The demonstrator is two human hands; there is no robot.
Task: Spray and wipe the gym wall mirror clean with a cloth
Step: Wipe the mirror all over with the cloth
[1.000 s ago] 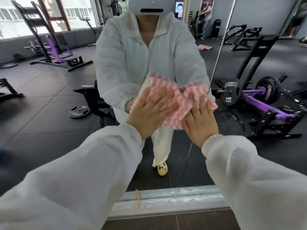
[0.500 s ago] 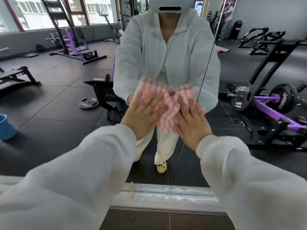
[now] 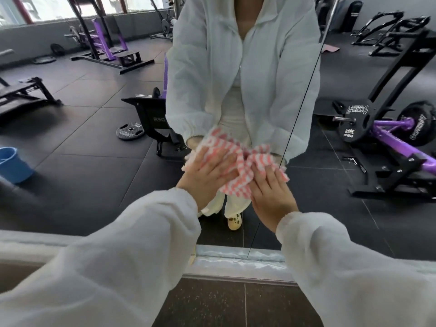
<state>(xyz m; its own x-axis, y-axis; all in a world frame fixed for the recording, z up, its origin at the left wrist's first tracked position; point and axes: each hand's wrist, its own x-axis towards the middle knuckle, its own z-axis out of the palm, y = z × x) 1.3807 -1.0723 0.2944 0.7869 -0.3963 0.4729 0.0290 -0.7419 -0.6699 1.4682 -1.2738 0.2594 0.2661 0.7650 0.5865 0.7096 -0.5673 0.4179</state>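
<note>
I'm mid-wipe: my left hand (image 3: 207,175) and right hand (image 3: 271,197), fingers spread flat, press the striped cloth (image 3: 236,159) against the mirror (image 3: 94,138) near its bottom edge. Next, I'd slide toward unwiped glass.

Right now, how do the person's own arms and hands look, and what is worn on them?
Both arms wear loose white sleeves of thin fabric with gathered elastic cuffs at the wrists. The left hand and right hand are bare: no gloves, rings or watch visible.
</note>
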